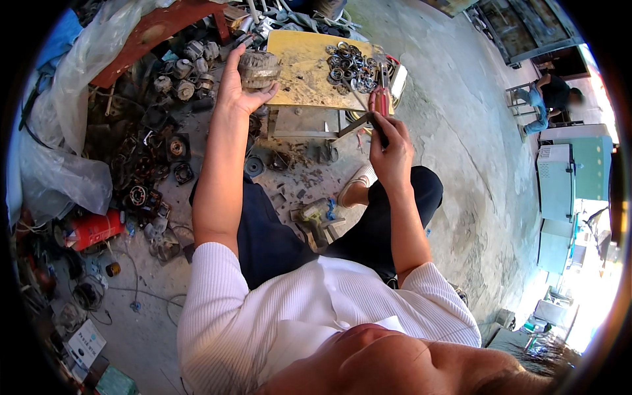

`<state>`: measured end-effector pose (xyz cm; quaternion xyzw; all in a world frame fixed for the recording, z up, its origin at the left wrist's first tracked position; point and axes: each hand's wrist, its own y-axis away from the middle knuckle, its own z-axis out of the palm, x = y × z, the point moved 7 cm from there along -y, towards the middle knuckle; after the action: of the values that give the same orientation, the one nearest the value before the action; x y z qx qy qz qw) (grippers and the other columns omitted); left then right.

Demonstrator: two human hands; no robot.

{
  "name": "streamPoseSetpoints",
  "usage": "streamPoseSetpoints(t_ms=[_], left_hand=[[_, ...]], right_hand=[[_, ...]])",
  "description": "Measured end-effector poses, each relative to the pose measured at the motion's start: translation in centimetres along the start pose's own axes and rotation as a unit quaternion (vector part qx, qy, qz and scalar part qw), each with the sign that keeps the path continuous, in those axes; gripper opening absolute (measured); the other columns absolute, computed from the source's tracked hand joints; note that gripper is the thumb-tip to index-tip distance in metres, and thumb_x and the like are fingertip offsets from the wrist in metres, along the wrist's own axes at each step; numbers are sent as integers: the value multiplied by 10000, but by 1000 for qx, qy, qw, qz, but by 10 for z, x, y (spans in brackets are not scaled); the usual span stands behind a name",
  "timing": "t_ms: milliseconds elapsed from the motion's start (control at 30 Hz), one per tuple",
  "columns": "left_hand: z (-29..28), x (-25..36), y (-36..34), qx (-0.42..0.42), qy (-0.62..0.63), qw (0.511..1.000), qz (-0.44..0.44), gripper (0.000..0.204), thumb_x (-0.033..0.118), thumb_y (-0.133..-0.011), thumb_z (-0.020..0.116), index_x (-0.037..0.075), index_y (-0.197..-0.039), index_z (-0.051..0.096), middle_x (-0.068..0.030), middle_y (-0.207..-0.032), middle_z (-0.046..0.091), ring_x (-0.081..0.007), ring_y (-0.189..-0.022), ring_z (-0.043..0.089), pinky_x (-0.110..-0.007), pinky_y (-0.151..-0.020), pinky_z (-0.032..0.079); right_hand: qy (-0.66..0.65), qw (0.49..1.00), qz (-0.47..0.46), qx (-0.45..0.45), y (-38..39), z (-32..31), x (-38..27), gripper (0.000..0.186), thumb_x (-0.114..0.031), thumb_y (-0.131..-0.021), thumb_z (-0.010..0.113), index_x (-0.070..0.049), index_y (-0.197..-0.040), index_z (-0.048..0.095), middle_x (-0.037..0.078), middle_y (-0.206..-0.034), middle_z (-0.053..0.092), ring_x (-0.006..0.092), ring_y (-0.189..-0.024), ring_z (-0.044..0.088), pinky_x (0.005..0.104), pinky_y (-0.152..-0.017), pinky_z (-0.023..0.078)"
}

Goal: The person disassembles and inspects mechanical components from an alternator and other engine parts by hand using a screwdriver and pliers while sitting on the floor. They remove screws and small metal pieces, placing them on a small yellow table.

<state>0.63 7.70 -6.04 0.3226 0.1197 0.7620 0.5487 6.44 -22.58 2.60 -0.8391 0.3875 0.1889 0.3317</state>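
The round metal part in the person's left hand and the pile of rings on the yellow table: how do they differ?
The round metal part is one thick, drum-like piece, dull and dirty grey-brown; the rings are many thin, small hoops, darker with some shine. The part is held up in the left hand at the table's left edge; the rings lie loose in a heap on the tabletop, near the red-handled tool in the right hand. Both are round, worn metal.

Showing dirty yellow, smeared with grey grime: the tabletop (299, 66). Gleaming dull silver-grey: the heap of metal rings (349, 66). Looking rusty brown-grey: the round motor part (258, 69). Standing out in red: the plier handles (382, 89) and a canister (95, 228). Wearing ribbed white: the shirt (263, 316); staying dark navy: the trousers (276, 237).
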Motion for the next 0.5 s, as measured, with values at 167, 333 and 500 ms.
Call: streamPoseSetpoints(t_ms=[167, 333, 500], left_hand=[[-2, 6, 0, -11, 18, 1000, 1, 764, 442, -663, 833, 113, -1268, 504, -173, -1298, 477, -351, -1200, 406, -512, -1015, 347], [2, 5, 2, -9, 40, 999, -4, 752, 429, -666, 833, 110, -1265, 510, -167, -1290, 490, -344, -1226, 400, -501, -1038, 327], [-1, 13, 7, -15, 49, 999, 1, 717, 414, -669, 835, 104, -1239, 530, -148, -1263, 518, -330, -1222, 414, -492, -1036, 331]], right_hand=[[-50, 997, -46, -27, -7, 39, 1, 341, -36, -852, 622, -45, -1193, 628, 147, -1070, 609, 316, -902, 642, 356, -780, 522], [-85, 995, -37, -32, 2, 84, 28, 370, -64, -863, 631, -53, -1232, 603, 152, -1093, 599, 327, -967, 619, 364, -821, 504], [-112, 992, -45, -38, 17, 79, 16, 366, -52, -873, 622, -57, -1238, 601, 158, -1099, 589, 328, -971, 612, 364, -835, 501]])
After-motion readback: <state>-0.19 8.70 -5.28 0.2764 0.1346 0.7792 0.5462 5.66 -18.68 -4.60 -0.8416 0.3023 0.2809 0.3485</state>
